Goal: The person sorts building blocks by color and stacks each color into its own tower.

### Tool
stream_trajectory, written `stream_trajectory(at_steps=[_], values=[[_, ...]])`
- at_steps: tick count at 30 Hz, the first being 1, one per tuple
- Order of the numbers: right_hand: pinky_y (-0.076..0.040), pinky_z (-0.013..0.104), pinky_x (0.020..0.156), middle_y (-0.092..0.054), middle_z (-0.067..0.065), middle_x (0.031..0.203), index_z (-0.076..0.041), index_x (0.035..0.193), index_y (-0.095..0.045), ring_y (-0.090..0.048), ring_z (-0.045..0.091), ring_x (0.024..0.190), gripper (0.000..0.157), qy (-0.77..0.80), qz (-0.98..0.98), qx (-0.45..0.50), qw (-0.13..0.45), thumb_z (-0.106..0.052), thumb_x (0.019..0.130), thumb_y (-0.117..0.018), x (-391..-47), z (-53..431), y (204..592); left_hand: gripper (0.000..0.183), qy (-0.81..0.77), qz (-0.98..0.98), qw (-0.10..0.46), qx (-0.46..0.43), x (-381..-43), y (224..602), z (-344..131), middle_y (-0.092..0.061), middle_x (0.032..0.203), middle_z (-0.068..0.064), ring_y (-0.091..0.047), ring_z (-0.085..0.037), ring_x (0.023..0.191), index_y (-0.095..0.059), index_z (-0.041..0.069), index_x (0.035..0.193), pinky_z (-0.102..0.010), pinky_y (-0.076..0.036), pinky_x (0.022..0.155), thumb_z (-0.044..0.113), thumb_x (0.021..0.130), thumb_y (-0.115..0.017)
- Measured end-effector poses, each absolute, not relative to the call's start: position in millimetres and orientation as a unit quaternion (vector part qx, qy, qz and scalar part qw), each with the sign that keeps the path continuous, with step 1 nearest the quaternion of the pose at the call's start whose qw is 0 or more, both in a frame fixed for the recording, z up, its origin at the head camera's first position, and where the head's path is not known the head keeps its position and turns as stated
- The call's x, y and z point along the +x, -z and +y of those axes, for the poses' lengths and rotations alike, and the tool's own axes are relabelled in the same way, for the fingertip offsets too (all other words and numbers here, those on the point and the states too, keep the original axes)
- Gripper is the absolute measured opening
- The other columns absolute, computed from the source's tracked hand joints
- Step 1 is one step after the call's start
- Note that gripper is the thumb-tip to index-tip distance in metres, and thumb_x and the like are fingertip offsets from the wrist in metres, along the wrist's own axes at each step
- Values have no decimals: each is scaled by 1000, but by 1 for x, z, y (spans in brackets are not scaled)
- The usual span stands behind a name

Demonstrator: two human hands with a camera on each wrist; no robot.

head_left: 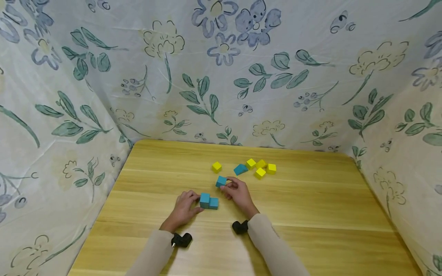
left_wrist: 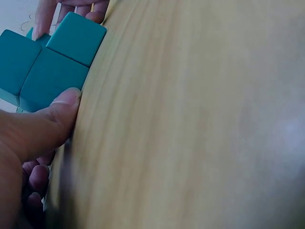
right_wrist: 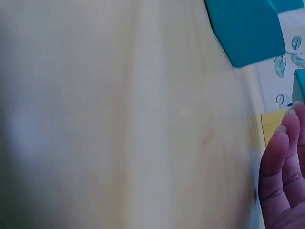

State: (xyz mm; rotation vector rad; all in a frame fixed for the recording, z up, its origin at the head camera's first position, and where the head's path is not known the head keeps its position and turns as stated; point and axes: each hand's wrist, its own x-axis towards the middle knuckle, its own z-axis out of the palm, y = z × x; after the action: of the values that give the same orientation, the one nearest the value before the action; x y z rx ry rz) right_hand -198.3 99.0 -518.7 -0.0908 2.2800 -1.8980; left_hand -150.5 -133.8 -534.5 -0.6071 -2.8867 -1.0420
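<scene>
A small group of blue cubes [head_left: 205, 200] stands on the table before me, two stacked on its left side and a single lower cube [head_left: 213, 204] against them on the right. My left hand [head_left: 184, 209] holds the stack from the left. In the left wrist view its thumb [left_wrist: 59, 114] presses the near face of the bottom cube. My right hand [head_left: 239, 193] pinches another blue cube [head_left: 221, 181] between thumb and fingers, just behind and right of the group. Only an edge of this held cube [right_wrist: 299, 86] shows in the right wrist view, past the fingertips [right_wrist: 275, 143].
A lone yellow cube [head_left: 216, 167] lies beyond the right hand. Farther right, several yellow cubes [head_left: 260, 173] cluster beside a blue block [head_left: 240, 169]. Floral cloth [head_left: 214, 103] hangs behind and along both sides of the wooden table [head_left: 310, 199]. Each wrist wears a black camera [head_left: 240, 227].
</scene>
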Motion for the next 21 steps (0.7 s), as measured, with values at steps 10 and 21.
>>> stream_trajectory(at_steps=[10,21], values=[[-50,32,60,-59,9,89,-6,118,-57,-58,25,71,44,596,795,-74,85,-25,79,-69,-172,98,515,39,334,-922,8,-198,-151,535,-133,-50,98,3,-42,-17,90,-62,5,111,-36,-31,79,25,79,-70],[-46,24,66,-60,8,90,-11,113,-61,-53,19,76,38,571,807,-109,100,-26,80,-70,-160,97,514,37,330,-923,10,-198,-151,537,-134,-52,99,3,-43,-17,92,-62,8,110,-37,-32,80,25,79,-70]])
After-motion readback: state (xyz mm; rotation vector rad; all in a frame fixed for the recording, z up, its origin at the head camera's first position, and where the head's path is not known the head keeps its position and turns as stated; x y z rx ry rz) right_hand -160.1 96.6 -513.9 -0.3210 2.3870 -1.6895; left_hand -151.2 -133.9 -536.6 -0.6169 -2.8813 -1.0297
